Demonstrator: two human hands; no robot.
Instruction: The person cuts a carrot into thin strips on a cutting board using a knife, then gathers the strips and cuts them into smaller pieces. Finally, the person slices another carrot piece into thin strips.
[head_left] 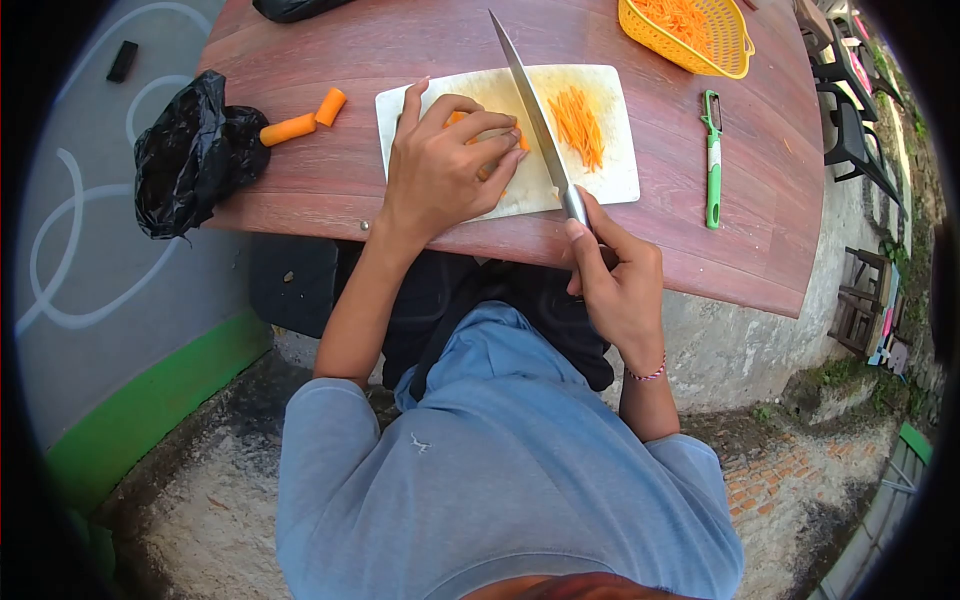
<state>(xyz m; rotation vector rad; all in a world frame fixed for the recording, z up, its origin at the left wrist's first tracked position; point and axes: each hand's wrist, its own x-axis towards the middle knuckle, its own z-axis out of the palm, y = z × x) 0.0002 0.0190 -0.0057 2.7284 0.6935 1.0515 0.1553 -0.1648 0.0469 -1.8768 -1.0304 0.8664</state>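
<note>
On a white cutting board [615,120], my left hand [450,160] rests with bent fingers over orange carrot pieces [523,140], pressing on them; much of the carrot is hidden under the palm. My right hand [615,270] is closed round the handle of a long knife [540,125]. The blade points away from me and stands just right of my left fingertips. Right of the blade lies a small heap of thin carrot strips [577,128].
A black plastic bag [195,150] and two carrot pieces [290,129], [330,106] lie on the wooden table [320,200] at left. At right are a green peeler [713,160] and a yellow basket [735,62] of shredded carrot. Chairs [850,130] stand beyond.
</note>
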